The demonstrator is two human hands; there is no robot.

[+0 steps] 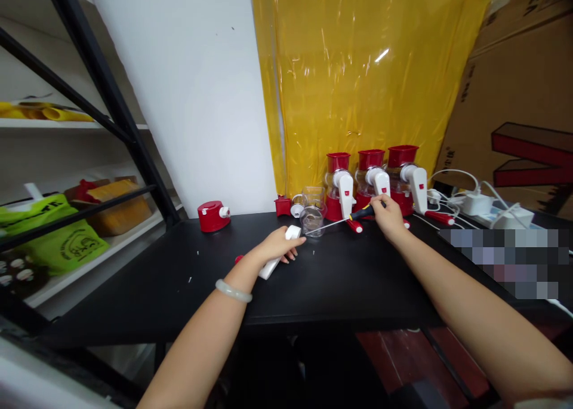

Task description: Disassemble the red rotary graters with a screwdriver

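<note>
My left hand [278,245] is closed around a white crank handle [269,270] just over the black table, with part of a red knob showing behind the wrist. In my right hand [388,218] is a screwdriver [329,224], gripped by its dark handle. Its long shaft points left, and the tip ends close to my left thumb near the handle's upper end; whether it touches cannot be made out. Behind the shaft stands a clear plastic housing [312,221]. Red and white rotary graters [339,185] stand in a row near my right hand.
A red grater base [213,217] sits at the left back of the black table [349,283]. A small red part [282,206] and a metal drum [297,206] lie by the wall. White chargers and cables [477,204] crowd the right. A shelf rack [96,86] borders the left.
</note>
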